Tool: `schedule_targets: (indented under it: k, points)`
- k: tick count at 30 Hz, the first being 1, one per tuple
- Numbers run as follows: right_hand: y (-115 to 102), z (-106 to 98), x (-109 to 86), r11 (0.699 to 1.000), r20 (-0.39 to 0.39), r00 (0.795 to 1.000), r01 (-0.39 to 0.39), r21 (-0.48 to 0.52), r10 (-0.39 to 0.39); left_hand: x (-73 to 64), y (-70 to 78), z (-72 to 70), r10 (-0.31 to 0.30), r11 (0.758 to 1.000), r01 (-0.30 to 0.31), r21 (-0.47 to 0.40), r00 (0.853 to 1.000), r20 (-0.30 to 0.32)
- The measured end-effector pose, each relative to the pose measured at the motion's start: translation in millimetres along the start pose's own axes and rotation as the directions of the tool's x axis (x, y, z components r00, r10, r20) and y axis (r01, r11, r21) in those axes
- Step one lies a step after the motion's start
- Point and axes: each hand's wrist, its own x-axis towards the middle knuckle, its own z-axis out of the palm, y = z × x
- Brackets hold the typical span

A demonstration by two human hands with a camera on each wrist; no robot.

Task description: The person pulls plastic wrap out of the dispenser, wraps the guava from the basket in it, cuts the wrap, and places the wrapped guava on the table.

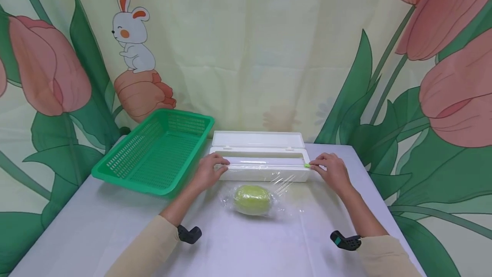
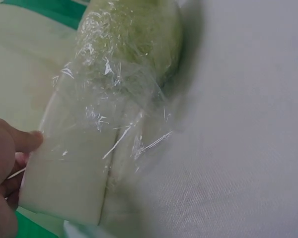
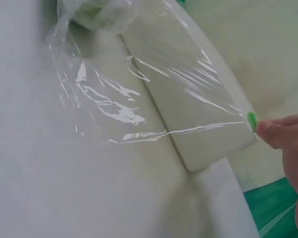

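A white cling film dispenser [image 1: 246, 176] lies across the table with its lid [image 1: 257, 139] raised and a film roll [image 1: 265, 161] inside. Clear cling film [image 3: 109, 104] hangs over the dispenser's front and joins the wrapping round a pale green melon-like fruit [image 1: 251, 200] before it. At the dispenser's left end my left hand [image 1: 209, 170] grips the edge, thumb in front and fingers behind. My right hand [image 1: 333, 172] pinches the small green slide cutter [image 3: 252, 120] at the right end of the dispenser's front edge.
A green plastic basket [image 1: 128, 186] stands to the left, its near right corner close to my left forearm. White cloth covers the table [image 1: 246, 251]. Behind it hangs a curtain [image 1: 246, 76] printed with tulips and a rabbit.
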Motion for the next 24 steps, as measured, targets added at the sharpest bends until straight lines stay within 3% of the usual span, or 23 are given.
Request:
schedule_targets:
  k: [7,13,18,24]
  points:
    - [-2.0,5.1,-5.2,0.995,0.030,0.999,-0.046,0.084,0.044,-1.7,-1.2,-0.7,-0.006,1.000,0.006,-0.012,1.000,-0.012]
    - [-10.6,17.5,-7.6,0.986,0.040,0.999,-0.009,0.169,0.002,-3.5,-3.2,0.6,-0.033,0.999,0.032,-0.029,0.999,-0.039]
    - [-16.7,26.2,-8.4,0.979,-0.066,0.994,0.100,0.175,-0.090,-3.0,-2.4,2.7,-0.044,0.998,0.042,-0.050,0.998,-0.052]
    - [-19.0,30.9,-8.1,0.968,-0.210,0.963,0.202,0.152,-0.168,-3.4,-1.5,2.6,-0.055,0.997,0.051,-0.050,0.996,-0.064]
